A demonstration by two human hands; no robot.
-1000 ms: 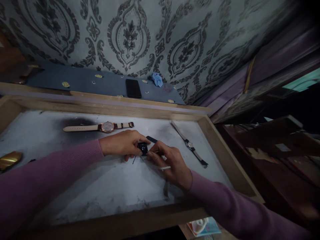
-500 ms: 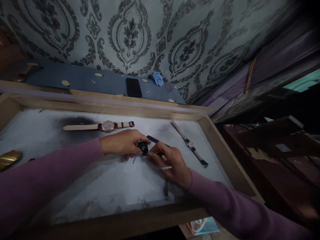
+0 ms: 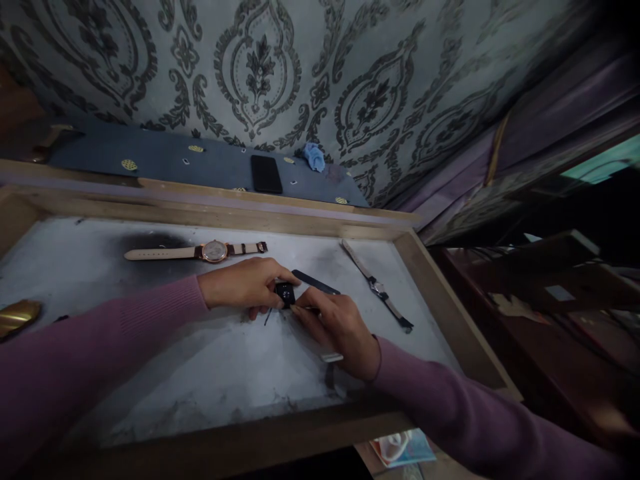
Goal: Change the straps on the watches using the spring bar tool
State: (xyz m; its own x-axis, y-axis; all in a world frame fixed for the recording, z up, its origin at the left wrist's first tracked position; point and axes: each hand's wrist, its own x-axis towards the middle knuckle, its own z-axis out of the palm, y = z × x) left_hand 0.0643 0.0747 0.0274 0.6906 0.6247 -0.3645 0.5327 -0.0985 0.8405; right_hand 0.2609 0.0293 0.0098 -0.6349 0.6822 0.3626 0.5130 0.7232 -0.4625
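My left hand (image 3: 253,283) is closed on a small black square watch (image 3: 285,294), thumb and fingers along its edges. Pressed close to the watch's near right edge are the fingertips of my right hand (image 3: 337,327). This hand is closed around a thin pale tool (image 3: 331,358), whose end shows below the palm; its working tip is hidden. A black watch strap (image 3: 315,281) lies just behind the right fingers. Beneath the watch, a short thin dark piece (image 3: 268,316) rests on the white surface.
Behind my left hand lies a brown-strapped round watch (image 3: 215,251); a smaller watch (image 3: 379,288) lies at right. A wooden rim (image 3: 453,320) borders the white work surface (image 3: 200,380). On the ledge beyond are a phone (image 3: 266,174) and blue cloth (image 3: 314,157). A gold object (image 3: 19,316) sits far left.
My right hand has turned slightly, with the tool's pale end swinging down towards me and its tip moving behind the fingers. My left hand keeps the watch in nearly the same place.
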